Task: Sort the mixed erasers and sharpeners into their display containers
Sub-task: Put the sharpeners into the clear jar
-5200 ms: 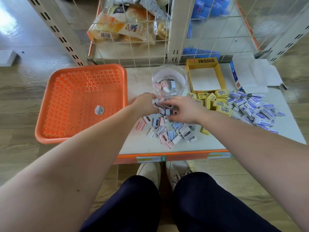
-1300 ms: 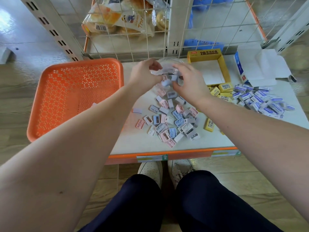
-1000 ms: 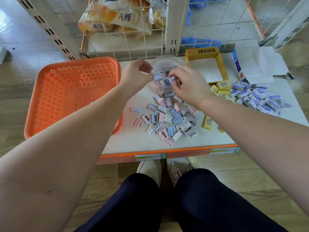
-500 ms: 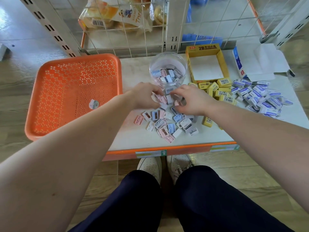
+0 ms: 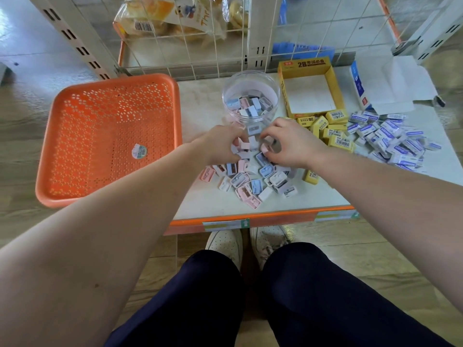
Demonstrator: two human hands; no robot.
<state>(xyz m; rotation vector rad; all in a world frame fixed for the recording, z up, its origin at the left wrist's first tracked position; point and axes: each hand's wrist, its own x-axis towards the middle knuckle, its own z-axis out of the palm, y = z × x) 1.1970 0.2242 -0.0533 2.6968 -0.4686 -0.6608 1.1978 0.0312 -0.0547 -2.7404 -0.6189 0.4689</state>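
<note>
From the head camera, both hands are low on the white table (image 5: 200, 103), at the far edge of a heap of small sharpeners (image 5: 253, 181) in pink, blue and white. The left hand (image 5: 221, 144) has its fingers curled around a few of the sharpeners. The right hand (image 5: 288, 144) is also curled and pinches pink pieces at its fingertips. Just behind the hands stands a clear jar (image 5: 275, 96), which is open at the top and has some sharpeners inside. To the right of the jar is an open yellow box (image 5: 304, 64), and yellow erasers (image 5: 334, 131) lie in front of it. Further right lies a heap of blue-and-white erasers (image 5: 390, 139), near a white-and-blue box (image 5: 358, 83). An orange basket (image 5: 112, 80) sits at the left, partly over the table edge.
</note>
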